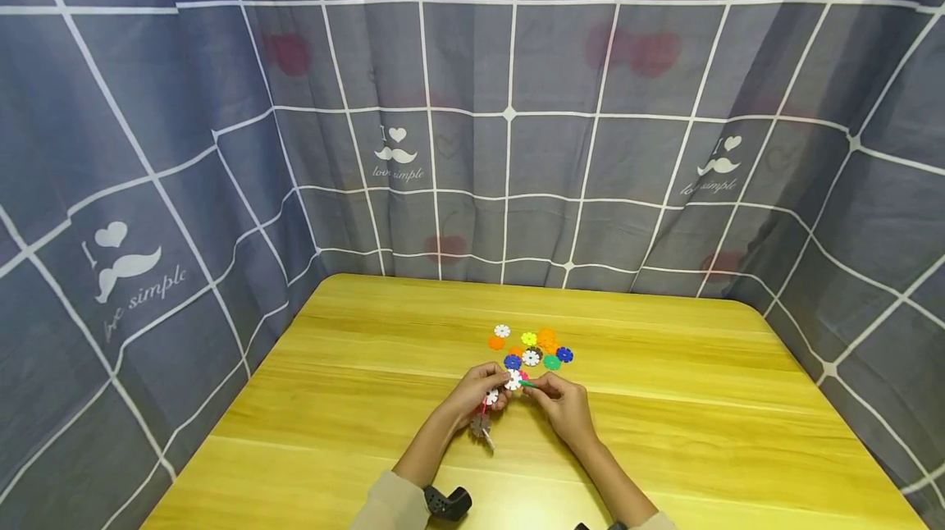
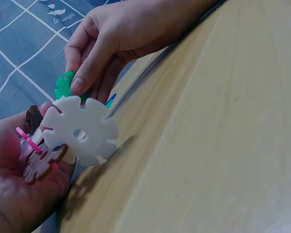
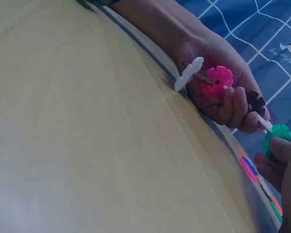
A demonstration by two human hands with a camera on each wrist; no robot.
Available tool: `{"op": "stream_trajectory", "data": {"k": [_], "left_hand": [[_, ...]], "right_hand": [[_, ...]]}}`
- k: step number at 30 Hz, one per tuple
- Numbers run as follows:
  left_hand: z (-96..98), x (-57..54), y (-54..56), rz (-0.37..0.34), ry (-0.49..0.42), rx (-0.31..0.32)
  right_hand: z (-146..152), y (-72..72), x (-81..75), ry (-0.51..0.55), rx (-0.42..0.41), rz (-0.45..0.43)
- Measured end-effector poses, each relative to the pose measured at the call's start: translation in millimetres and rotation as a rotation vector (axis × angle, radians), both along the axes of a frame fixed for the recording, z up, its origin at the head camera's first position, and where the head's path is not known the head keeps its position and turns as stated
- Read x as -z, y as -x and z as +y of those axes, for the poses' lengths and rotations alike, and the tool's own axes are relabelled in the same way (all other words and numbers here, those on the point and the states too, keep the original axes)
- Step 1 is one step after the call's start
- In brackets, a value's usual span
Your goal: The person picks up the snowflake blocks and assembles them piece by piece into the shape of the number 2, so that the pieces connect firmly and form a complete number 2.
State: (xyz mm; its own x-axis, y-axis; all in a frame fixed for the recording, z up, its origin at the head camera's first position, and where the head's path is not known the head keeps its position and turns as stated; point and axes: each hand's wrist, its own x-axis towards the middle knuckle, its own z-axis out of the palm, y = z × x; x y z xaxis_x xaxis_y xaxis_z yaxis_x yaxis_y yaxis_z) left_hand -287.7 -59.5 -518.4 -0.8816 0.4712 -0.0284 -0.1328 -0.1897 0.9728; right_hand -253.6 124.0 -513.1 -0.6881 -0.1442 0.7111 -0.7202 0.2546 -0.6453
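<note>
My left hand (image 1: 476, 390) holds a chain of notched plastic discs joined at their slots. In the left wrist view a white disc (image 2: 94, 128) hangs nearest the camera, linked to a brown disc (image 2: 39, 165) and a pink disc (image 2: 28, 140). The pink disc (image 3: 217, 81) faces the right wrist view, against the left palm. Between thumb and fingers my right hand (image 1: 564, 407) pinches a green disc (image 3: 277, 136), its edge against a white disc (image 3: 265, 123) at the end of the chain. How deep their slots engage, I cannot tell.
Several loose discs in orange, yellow, white, blue and green lie beyond the hands, among them a blue disc (image 1: 564, 354) and a green disc (image 1: 551, 363). The wooden table (image 1: 354, 366) meets a checked grey-blue curtain (image 1: 472, 153) at its back and sides.
</note>
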Motion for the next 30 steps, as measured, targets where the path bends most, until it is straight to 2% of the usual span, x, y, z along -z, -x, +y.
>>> {"op": "stream_trajectory", "data": {"k": [8, 11, 13, 16, 19, 21, 23, 26, 28, 30], "left_hand": [[6.2, -1.0, 0.9, 0.027, 0.032, 0.017], [5.5, -1.2, -0.1, 0.008, 0.036, 0.014], [4.0, -1.1, -0.4, -0.014, 0.031, -0.001], [2.0, -0.8, 0.0, -0.073, -0.022, -0.004], [1.0, 0.5, 1.8, -0.128, -0.095, -0.004], [-0.2, 1.5, 3.1, -0.155, -0.129, -0.004], [-1.5, 2.6, 4.4, -0.165, -0.145, -0.004], [-3.1, 2.7, 5.3, -0.17, -0.158, 0.012], [-3.7, 2.2, 5.2, -0.17, -0.161, 0.03], [-3.8, 1.4, 4.5, -0.176, -0.164, 0.04]], "right_hand": [[2.5, -2.3, -4.3, -0.045, 0.02, 0.071], [1.3, -1.9, -3.0, -0.037, 0.015, 0.064], [-0.1, 1.0, 0.8, -0.013, -0.016, 0.012], [-0.2, 9.5, 11.5, 0.067, -0.047, -0.133], [2.3, 18.8, 21.5, 0.138, 0.011, -0.274], [2.4, 22.0, 23.5, 0.133, 0.093, -0.308], [0.8, 24.6, 24.7, 0.046, 0.177, -0.305], [-3.8, 27.6, 26.8, -0.164, 0.28, -0.246], [-7.0, 28.3, 27.9, -0.291, 0.334, -0.203], [-9.4, 27.9, 29.2, -0.366, 0.372, -0.183]]}}
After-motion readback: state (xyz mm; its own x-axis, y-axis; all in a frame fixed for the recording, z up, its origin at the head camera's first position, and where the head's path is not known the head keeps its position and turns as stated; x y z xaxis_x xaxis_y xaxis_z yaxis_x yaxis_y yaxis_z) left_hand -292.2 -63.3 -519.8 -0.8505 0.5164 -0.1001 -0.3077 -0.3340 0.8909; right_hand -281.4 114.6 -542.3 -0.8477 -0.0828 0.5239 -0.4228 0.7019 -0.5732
